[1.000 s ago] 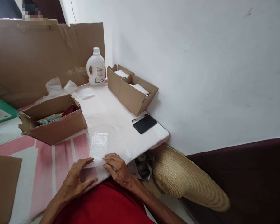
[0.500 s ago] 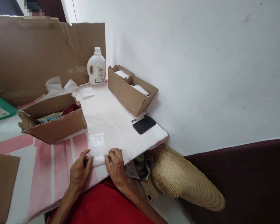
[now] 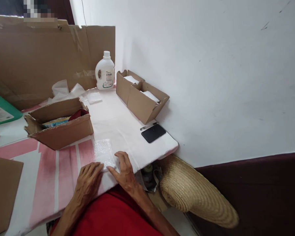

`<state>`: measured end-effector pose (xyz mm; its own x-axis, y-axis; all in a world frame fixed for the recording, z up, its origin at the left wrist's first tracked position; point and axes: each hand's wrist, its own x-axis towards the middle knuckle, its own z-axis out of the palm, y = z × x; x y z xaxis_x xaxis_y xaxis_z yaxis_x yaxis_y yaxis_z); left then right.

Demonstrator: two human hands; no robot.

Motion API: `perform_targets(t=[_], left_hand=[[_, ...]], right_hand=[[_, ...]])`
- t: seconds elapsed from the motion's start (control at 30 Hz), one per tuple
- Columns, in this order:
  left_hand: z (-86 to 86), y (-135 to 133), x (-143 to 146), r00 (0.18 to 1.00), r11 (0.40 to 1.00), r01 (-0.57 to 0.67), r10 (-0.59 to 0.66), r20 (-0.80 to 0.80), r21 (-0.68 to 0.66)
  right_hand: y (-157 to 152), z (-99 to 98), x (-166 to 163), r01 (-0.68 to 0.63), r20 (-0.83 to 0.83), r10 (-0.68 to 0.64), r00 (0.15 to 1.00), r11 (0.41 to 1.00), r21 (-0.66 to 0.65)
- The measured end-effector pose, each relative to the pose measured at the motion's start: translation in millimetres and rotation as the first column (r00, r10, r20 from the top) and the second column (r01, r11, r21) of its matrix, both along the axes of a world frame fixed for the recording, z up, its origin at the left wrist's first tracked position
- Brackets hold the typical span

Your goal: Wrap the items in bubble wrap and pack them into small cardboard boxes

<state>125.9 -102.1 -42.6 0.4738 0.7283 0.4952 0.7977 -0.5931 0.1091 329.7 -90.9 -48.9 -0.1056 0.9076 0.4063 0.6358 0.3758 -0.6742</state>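
Most of the right side is taken up by a plain white wall (image 3: 226, 91), kinda scuffed in spots, with a dark maroon band (image 3: 265, 193) seen low down. The table (image 3: 127, 141) is covered in white and pink, its far side screened off by a big cardboard panel (image 3: 39, 59). Some pale floor (image 3: 178, 221) is glimpsed near right. Everything's softly lit.

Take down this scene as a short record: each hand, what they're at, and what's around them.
Left hand: at the near edge of the bubble wrap
Right hand: thumb and fingers spread at its near right corner
Bubble wrap: flat on table
Farther left: cardboard box
Farther right: black phone
Far side: white bottle, two open boxes
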Motion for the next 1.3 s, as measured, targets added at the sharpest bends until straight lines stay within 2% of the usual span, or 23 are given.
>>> perform_targets(t=[0.07,0.13,0.27,0.33,0.4,0.53,0.63,0.7,0.77,0.83,0.9,1.0,1.07,1.2,1.3], left_hand=[[-1.4,4,-2,1.000,1.000,0.020,-0.020,0.006,-0.014],[-0.1,7,-5,0.997,0.997,0.047,-0.043,0.063,-0.065],[9.5,13,-9,0.980,0.978,0.071,-0.032,0.198,-0.197],[16.1,17,-10,0.974,0.974,0.050,0.001,0.226,-0.222],[22.3,24,-10,0.958,0.960,0.007,0.074,0.278,-0.278],[28.9,43,-6,0.867,0.896,-0.091,0.286,0.409,-0.434],[26.4,51,0,0.842,0.911,-0.184,0.340,0.420,-0.368],[19.8,50,4,0.901,0.948,-0.190,0.273,0.338,-0.257],[8.2,44,10,0.975,0.980,-0.118,0.145,0.167,-0.162],[-7.1,37,15,0.998,0.991,-0.055,0.056,0.008,-0.124],[-22.0,32,19,0.996,0.994,-0.056,0.048,-0.075,-0.095],[-35.0,31,18,0.991,0.993,-0.085,0.076,-0.106,-0.077],[-36.0,33,13,0.992,0.990,-0.091,0.082,-0.095,-0.105],[-30.0,40,-5,1.000,0.985,-0.016,0.012,-0.024,-0.174],[-23.1,45,-13,0.999,0.992,0.042,-0.042,0.001,-0.120]], right_hand=[[-2,0.7,12,-0.156,0.068,0.154,0.986,0.987,0.024],[0,-1.5,20,-0.260,0.140,0.255,0.957,0.965,0.023],[13,-6.8,21,-0.291,0.101,0.282,0.954,0.953,0.087],[21,-6.2,18,-0.267,0.011,0.267,0.964,0.960,0.088],[27,-4.4,13,-0.227,-0.066,0.228,0.971,0.974,0.027],[36,-4.1,5,-0.080,-0.061,0.072,0.996,0.987,-0.138],[43,-6.3,0,0.050,-0.017,-0.054,0.998,0.978,-0.202],[44,-5.8,-4,0.091,0.018,-0.090,0.996,0.971,-0.220],[43,-3.6,-7,0.125,0.074,-0.113,0.991,0.975,-0.186],[40,-1.6,-11,0.146,0.154,-0.132,0.979,0.986,-0.081],[37,-2.3,-14,0.061,0.235,-0.065,0.970,0.998,0.026],[35,-8.9,-11,-0.159,0.314,0.143,0.939,0.987,0.025],[37,-14.0,-4,-0.232,0.340,0.228,0.912,0.972,-0.028],[42,-18.3,11,-0.307,0.386,0.298,0.873,0.951,-0.041],[50,-13.2,14,-0.345,0.461,0.288,0.839,0.938,0.042]])
